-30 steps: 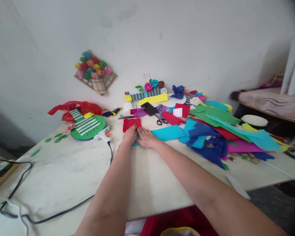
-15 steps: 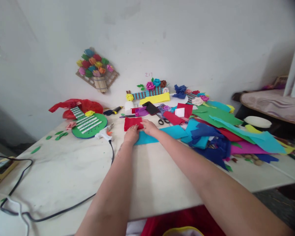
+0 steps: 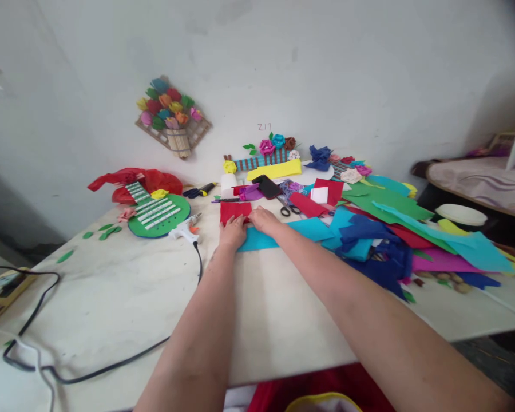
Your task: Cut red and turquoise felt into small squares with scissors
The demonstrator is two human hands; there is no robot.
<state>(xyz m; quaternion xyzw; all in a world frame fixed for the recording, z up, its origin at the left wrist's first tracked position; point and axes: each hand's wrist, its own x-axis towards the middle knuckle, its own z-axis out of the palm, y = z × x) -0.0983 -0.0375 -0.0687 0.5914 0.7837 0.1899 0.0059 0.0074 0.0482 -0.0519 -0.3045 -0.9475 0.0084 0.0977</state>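
Your right hand (image 3: 264, 219) has slid from the turquoise sheet (image 3: 261, 241) to the red piece (image 3: 235, 210); it and your left hand (image 3: 233, 232) lie flat, fingers spread, toward the tabletop's (image 3: 111, 297) far edge.

The left hand (image 3: 233, 232) and right hand (image 3: 264, 220) hide the near edge of the red sheet (image 3: 235, 209), and whether they pinch it seems unclear.

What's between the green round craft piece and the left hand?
A white glue gun, lying on the table between the green craft piece and the left hand. Head view.
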